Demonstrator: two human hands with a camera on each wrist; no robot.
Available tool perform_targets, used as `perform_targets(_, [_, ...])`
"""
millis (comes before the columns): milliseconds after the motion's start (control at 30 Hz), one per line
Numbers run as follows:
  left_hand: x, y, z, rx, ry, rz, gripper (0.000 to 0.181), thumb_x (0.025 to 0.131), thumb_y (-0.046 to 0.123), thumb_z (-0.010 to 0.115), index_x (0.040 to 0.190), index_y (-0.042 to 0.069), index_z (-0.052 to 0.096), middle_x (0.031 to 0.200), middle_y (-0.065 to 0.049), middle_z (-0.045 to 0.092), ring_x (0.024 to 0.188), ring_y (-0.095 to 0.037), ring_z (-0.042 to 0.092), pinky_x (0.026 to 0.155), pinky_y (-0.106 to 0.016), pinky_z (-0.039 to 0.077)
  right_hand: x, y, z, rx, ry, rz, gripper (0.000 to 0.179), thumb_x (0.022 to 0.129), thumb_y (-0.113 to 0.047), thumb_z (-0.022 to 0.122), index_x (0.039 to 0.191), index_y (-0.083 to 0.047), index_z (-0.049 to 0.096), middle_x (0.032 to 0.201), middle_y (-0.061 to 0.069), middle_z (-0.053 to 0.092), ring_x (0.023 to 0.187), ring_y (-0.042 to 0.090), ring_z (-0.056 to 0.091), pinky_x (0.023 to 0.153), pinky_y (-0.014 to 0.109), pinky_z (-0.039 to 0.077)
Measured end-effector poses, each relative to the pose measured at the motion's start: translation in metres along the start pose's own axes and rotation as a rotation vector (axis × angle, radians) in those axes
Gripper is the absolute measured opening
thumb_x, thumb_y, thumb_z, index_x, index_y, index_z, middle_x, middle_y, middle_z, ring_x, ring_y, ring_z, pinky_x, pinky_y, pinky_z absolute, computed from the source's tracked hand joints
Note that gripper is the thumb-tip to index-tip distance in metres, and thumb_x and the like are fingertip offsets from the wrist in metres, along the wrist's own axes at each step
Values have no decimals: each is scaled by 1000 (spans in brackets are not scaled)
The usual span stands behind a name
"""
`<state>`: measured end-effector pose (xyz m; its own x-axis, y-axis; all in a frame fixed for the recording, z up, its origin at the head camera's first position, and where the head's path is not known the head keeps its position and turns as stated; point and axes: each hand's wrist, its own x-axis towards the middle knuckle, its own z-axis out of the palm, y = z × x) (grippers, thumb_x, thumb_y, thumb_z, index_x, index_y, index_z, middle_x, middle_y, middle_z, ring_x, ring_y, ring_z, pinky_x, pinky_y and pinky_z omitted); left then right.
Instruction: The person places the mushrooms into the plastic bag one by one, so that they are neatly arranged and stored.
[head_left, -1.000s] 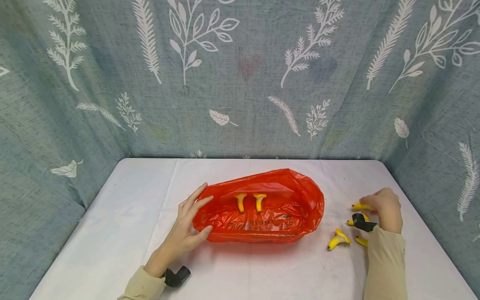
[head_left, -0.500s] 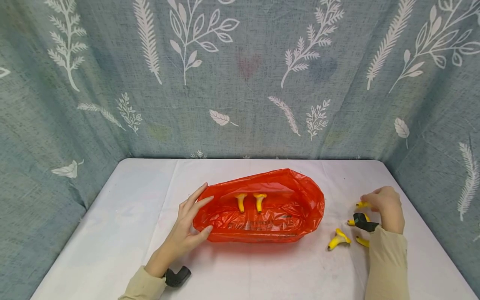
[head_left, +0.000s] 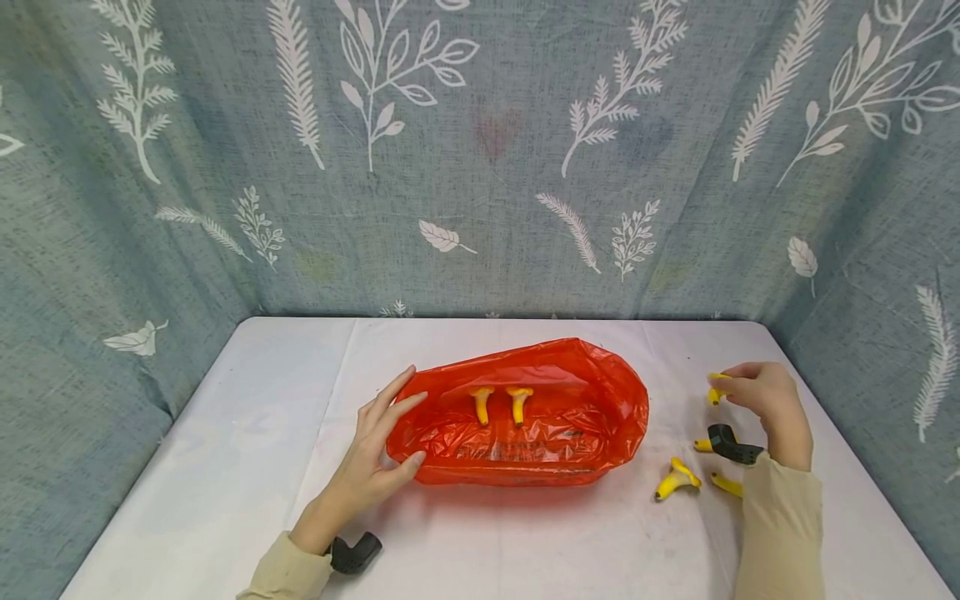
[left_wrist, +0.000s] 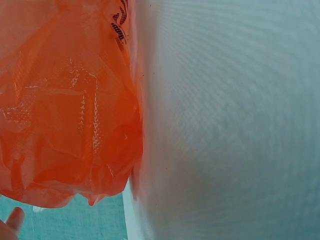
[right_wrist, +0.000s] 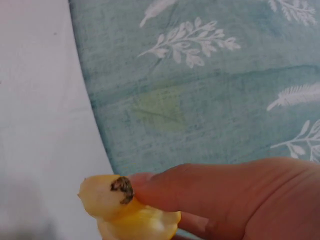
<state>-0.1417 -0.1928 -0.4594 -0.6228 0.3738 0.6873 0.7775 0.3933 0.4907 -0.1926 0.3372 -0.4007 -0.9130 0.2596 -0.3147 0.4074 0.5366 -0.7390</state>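
Observation:
On the white table lies a red plastic bag (head_left: 517, 473), its mouth spread open. Two yellow mushroom-shaped pieces (head_left: 482, 407) with flared tops lie inside it. My left hand (head_left: 369, 454) rests at the bag's left end, fingers spread and fairly straight over the rim; the left wrist view shows the bag's side (left_wrist: 70, 125) and a fingertip. Off to the right, my right hand (head_left: 768, 404) pinches another yellow mushroom-shaped piece (head_left: 715, 393) between thumb and fingers. Up close, that piece (right_wrist: 140, 222) is pale yellow with a dark patch near the thumb.
More yellow pieces lie below the right hand: one (head_left: 678, 478) in full view, one (head_left: 726, 484) beside the sleeve, another (head_left: 703, 445) partly behind the black wrist camera (head_left: 733, 446). A grey-green leaf-patterned curtain (head_left: 480, 250) encloses the table's back and sides.
My right hand has lifted a yellow mushroom-shaped piece from the right of the table, rising slightly and turning it stem-down. The left hand and the bag have stayed in place.

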Motion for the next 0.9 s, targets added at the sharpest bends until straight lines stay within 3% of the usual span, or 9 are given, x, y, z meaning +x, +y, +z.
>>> perform_targets(167, [0, 1, 0, 2, -4, -3, 62, 92, 42, 62, 142, 8, 50, 156, -23, 31, 140, -36, 33, 105, -35, 21, -2, -5, 0, 11, -4, -116, 58, 92, -35, 69, 127, 9, 57, 114, 15, 63, 112, 39, 53, 100, 61, 38])
perform_targets(400, [1, 1, 0, 7, -1, 1, 62, 93, 43, 60, 142, 7, 51, 155, -24, 32, 140, -35, 33, 104, -35, 21, -10, -16, -1, 18, 14, -251, 45, 93, -22, 68, 125, 8, 61, 106, 2, 69, 107, 31, 52, 94, 55, 40])
perform_targets(467, [1, 1, 0, 9, 0, 3, 62, 93, 43, 60, 142, 7, 51, 155, -24, 32, 140, -35, 33, 104, -34, 21, -13, -20, -1, 10, 36, -277, 42, 92, -20, 69, 124, 7, 63, 105, 1, 69, 105, 29, 51, 92, 54, 39])
perform_targets(700, [0, 2, -1, 5, -3, -2, 62, 92, 41, 61, 143, 8, 50, 155, -24, 32, 140, -35, 33, 104, -35, 21, -26, -34, 0, -13, 93, -365, 39, 92, -21, 70, 120, 5, 67, 117, 18, 65, 106, 28, 52, 85, 46, 40])
perform_targets(900, [0, 2, -1, 6, -4, -3, 62, 92, 44, 61, 142, 8, 51, 155, -23, 32, 140, -35, 33, 105, -35, 21, -35, -44, 2, 24, 88, -417, 38, 94, -26, 69, 121, 0, 67, 109, 3, 70, 103, 17, 54, 86, 43, 40])
